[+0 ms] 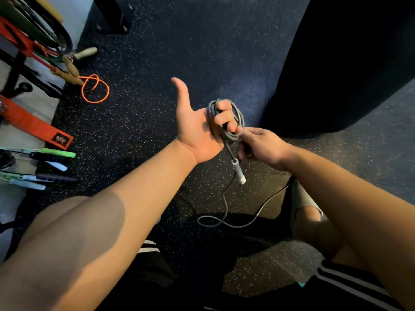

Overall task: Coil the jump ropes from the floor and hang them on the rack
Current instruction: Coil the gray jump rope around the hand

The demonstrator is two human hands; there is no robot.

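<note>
A grey jump rope [237, 135] is wound in several loops around the fingers of my left hand [197, 129], palm up, thumb stretched out. Its white-tipped handle [238, 170] dangles below that hand. My right hand [260, 145] pinches the rope just beside the coil. The loose remainder of the rope [226, 217] trails down to the speckled floor between my legs. An orange rope [95, 88] lies in a loop on the floor at the left, with wooden handles [71, 70] near the rack [15, 70].
The rack at the left edge carries red and green bands [33, 124] and several coloured handles [51, 153]. A large dark rounded object [350, 63] fills the upper right. My knees and black striped shorts are at the bottom.
</note>
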